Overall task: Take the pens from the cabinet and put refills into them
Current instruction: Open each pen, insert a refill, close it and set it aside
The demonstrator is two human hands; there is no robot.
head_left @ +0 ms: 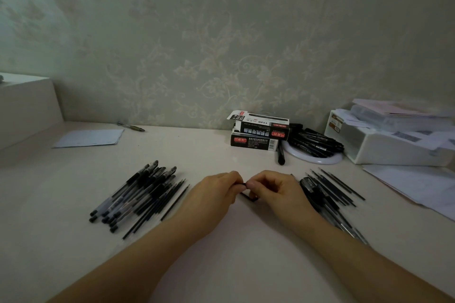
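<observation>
My left hand [216, 190] and my right hand [273, 189] meet at the middle of the white desk, both pinching one small black pen [243, 185]; most of it is hidden by my fingers. A short black piece [250, 197] shows just below my right fingers. To the left lies a pile of black pens [138, 194] with thin refills along its right side. To the right, beside my right wrist, lies another heap of pens and refills [330, 192].
Two stacked pen boxes [258, 134] stand at the back, the top one open. A white round dish [317, 155] holds more black pens. A white organiser with papers [394, 140] fills the right. A paper sheet [91, 138] and one pen [131, 126] lie back left.
</observation>
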